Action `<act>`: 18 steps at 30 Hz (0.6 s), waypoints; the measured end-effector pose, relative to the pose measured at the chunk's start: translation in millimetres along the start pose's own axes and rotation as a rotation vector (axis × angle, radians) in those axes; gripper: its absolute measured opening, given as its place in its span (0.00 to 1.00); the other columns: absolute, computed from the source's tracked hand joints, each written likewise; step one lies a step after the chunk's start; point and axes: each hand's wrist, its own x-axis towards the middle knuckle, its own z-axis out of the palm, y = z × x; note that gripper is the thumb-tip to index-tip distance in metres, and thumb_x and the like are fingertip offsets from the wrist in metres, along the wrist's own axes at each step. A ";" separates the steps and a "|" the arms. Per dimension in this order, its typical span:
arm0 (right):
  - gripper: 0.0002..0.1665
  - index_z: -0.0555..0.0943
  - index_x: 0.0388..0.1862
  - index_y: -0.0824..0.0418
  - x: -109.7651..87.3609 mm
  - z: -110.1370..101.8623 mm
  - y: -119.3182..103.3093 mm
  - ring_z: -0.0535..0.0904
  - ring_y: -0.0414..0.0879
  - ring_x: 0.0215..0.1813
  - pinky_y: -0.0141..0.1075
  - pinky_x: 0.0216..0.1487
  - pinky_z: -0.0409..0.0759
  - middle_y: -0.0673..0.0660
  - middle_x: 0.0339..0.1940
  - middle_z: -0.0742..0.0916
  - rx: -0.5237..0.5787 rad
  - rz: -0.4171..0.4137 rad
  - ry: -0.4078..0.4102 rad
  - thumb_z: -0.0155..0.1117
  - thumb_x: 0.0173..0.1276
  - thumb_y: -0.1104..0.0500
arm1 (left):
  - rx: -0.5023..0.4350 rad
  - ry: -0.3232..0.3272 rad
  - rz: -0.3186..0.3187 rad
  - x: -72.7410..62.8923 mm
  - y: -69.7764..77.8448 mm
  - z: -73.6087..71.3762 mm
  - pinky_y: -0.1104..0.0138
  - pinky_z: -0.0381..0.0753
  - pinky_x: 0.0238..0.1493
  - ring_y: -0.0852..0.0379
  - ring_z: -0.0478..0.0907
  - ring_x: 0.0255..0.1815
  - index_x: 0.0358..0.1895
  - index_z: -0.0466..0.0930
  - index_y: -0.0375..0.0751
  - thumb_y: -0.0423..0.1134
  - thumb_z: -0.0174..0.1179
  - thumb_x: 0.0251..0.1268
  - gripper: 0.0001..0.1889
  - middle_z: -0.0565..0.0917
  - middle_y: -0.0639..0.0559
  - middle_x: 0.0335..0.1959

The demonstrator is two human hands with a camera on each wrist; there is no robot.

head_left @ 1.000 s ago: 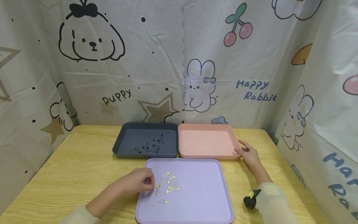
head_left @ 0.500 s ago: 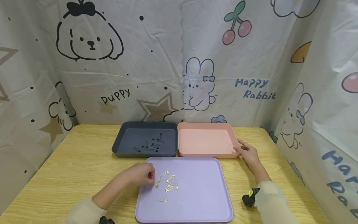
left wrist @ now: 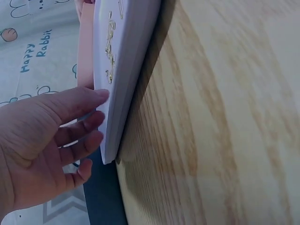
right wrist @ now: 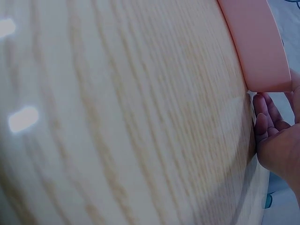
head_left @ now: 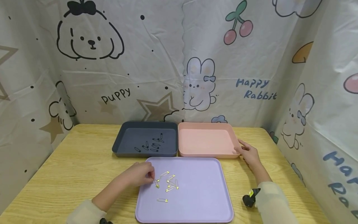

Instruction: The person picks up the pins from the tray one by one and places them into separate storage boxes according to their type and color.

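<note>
Several gold-headed safety pins (head_left: pixel 172 183) lie loose on the left part of a lilac tray (head_left: pixel 204 193). At the tray's left edge is my left hand (head_left: pixel 139 175), its bent fingertips right at the nearest pin; whether they pinch it I cannot tell. The left wrist view shows the left hand (left wrist: pixel 51 136) with curled fingers beside the tray's wall. My right hand (head_left: pixel 250 155) rests at the right front corner of a pink tray (head_left: pixel 208 140). In the right wrist view, loosely bent fingers (right wrist: pixel 260 123) of that hand sit by the pink tray's corner.
A dark grey tray (head_left: pixel 131 137) with several black safety pins (head_left: pixel 155 146) stands left of the pink one. Both are behind the lilac tray on a wooden table (head_left: pixel 84 174). A printed cloth (head_left: pixel 156 68) hangs around the back and sides.
The left fingers have drawn in from their wider pose and moved slightly up the tray's edge. The pins nearest them have shifted a little. The right hand stays at the pink tray.
</note>
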 end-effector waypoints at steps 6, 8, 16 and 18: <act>0.38 0.62 0.71 0.55 0.1 -0.3 0.3 0.68 0.33 0.36 0.28 0.33 0.70 0.61 0.58 0.71 -0.007 0.013 -0.008 0.60 0.65 0.47 | 0.039 0.009 0.091 2.5 -0.8 5.1 0.65 0.63 0.37 0.65 0.67 0.31 0.29 0.81 0.51 0.44 0.66 0.51 0.04 0.74 0.62 0.29; 0.38 0.62 0.71 0.55 0.4 -0.4 0.7 0.68 0.33 0.37 0.28 0.33 0.70 0.62 0.60 0.71 -0.006 0.013 -0.008 0.60 0.65 0.47 | 0.047 0.003 0.105 3.5 -0.9 7.6 0.66 0.63 0.37 0.66 0.67 0.31 0.29 0.82 0.52 0.45 0.66 0.51 0.05 0.74 0.62 0.29; 0.38 0.62 0.71 0.55 1.5 -0.4 1.1 0.70 0.31 0.34 0.27 0.32 0.70 0.61 0.58 0.71 0.007 0.019 -0.010 0.61 0.64 0.48 | 0.012 0.040 0.056 10.0 1.4 8.1 0.65 0.69 0.38 0.65 0.69 0.31 0.29 0.82 0.52 0.44 0.64 0.54 0.03 0.74 0.63 0.29; 0.38 0.63 0.71 0.55 1.8 -0.4 1.3 0.71 0.30 0.34 0.27 0.32 0.70 0.59 0.56 0.72 0.016 0.015 -0.009 0.61 0.64 0.48 | -0.011 0.083 0.009 15.3 3.5 9.4 0.65 0.70 0.39 0.64 0.70 0.32 0.31 0.83 0.50 0.42 0.63 0.55 0.03 0.75 0.62 0.30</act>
